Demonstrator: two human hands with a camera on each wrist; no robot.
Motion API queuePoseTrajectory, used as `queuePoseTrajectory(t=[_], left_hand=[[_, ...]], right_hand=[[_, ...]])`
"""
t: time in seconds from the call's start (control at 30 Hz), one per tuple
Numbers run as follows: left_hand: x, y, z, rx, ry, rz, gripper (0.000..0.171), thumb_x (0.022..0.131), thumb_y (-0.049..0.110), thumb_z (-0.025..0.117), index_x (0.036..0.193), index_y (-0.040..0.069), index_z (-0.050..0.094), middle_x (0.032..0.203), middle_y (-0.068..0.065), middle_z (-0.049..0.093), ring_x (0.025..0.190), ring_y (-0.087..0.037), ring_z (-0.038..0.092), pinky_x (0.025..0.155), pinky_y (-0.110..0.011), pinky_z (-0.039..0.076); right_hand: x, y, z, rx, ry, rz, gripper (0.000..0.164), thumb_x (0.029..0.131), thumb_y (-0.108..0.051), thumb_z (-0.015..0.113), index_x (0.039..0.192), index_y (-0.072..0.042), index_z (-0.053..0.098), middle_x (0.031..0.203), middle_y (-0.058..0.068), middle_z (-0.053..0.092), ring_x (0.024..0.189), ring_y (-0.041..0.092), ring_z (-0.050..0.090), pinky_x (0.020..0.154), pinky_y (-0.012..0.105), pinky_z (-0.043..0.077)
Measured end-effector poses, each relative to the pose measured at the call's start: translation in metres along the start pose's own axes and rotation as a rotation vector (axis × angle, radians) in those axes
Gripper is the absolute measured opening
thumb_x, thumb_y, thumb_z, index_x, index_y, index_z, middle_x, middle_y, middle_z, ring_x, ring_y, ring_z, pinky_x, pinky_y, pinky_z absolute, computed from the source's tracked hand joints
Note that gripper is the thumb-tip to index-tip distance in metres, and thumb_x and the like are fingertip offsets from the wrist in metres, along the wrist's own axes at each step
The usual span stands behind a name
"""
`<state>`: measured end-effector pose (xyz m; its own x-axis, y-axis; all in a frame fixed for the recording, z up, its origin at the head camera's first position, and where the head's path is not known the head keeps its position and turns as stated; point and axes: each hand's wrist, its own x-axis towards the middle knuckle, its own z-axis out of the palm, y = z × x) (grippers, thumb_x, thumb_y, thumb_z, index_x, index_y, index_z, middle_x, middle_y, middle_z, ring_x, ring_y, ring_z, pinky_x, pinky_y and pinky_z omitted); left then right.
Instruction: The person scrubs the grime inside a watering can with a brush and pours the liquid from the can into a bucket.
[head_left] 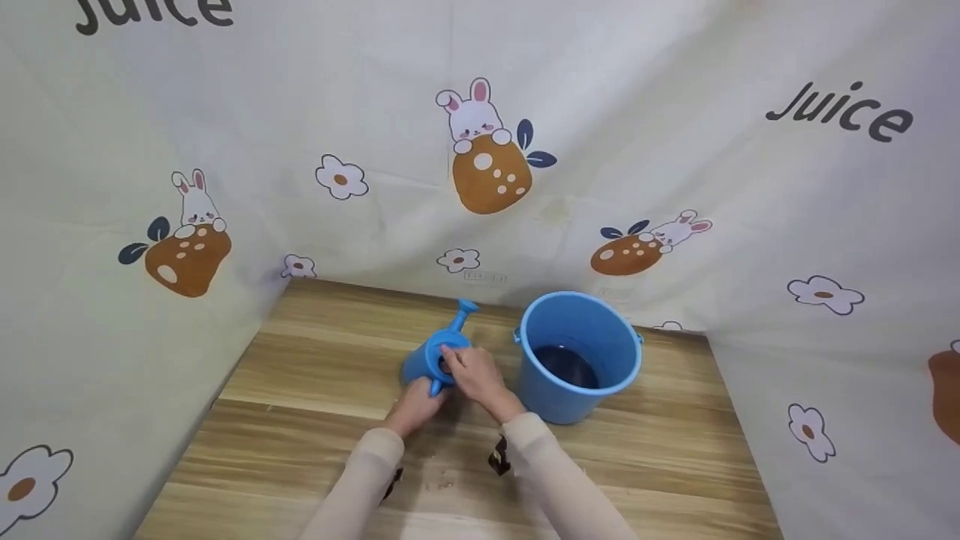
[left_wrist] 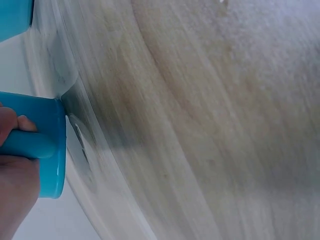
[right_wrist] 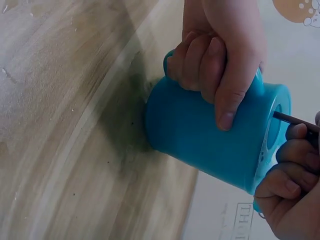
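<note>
A blue watering can stands upright left of the bucket, its spout pointing away from me. My left hand grips the can's handle, the fingers curled round it and the thumb along the can's side in the right wrist view. Over the can's round top opening is my right hand. It pinches a thin dark stick, whose tip reaches into the opening. The stick's inner end and the inside of the can are hidden. Whether the can's base touches the table cannot be told.
A larger blue bucket, dark at its bottom, stands close to the right hand. Both are on a wood-grain table. Printed cloth with rabbits and flowers closes off the back and both sides. Small droplets or specks dot the tabletop.
</note>
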<state>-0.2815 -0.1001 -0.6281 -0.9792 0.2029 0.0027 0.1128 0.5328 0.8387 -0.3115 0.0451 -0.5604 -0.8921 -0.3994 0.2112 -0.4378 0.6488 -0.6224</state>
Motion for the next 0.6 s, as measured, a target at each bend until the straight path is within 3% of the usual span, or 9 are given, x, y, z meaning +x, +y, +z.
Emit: queuePoseTrajectory(t=[0.2, 0.6], left_hand=[[0.000, 0.001, 0.002, 0.012, -0.009, -0.010, 0.027, 0.098, 0.019, 0.055, 0.073, 0.016, 0.045, 0.064, 0.008, 0.037, 0.061, -0.009, 0.043, 0.060, -0.025, 0.038], [-0.004, 0.001, 0.002, 0.020, -0.020, -0.044, 0.034, 0.096, 0.017, 0.053, 0.067, 0.019, 0.036, 0.060, 0.009, 0.034, 0.055, -0.008, 0.039, 0.054, -0.024, 0.034]], right_hand=[[-0.003, 0.000, -0.001, 0.075, 0.033, 0.015, 0.048, 0.105, -0.026, 0.044, 0.059, -0.019, 0.033, 0.055, -0.009, 0.026, 0.050, 0.007, 0.029, 0.053, 0.020, 0.026], [-0.009, -0.006, -0.011, 0.234, 0.008, 0.117, 0.046, 0.105, -0.029, 0.044, 0.061, -0.019, 0.037, 0.056, -0.008, 0.031, 0.052, 0.008, 0.032, 0.053, 0.022, 0.030]])
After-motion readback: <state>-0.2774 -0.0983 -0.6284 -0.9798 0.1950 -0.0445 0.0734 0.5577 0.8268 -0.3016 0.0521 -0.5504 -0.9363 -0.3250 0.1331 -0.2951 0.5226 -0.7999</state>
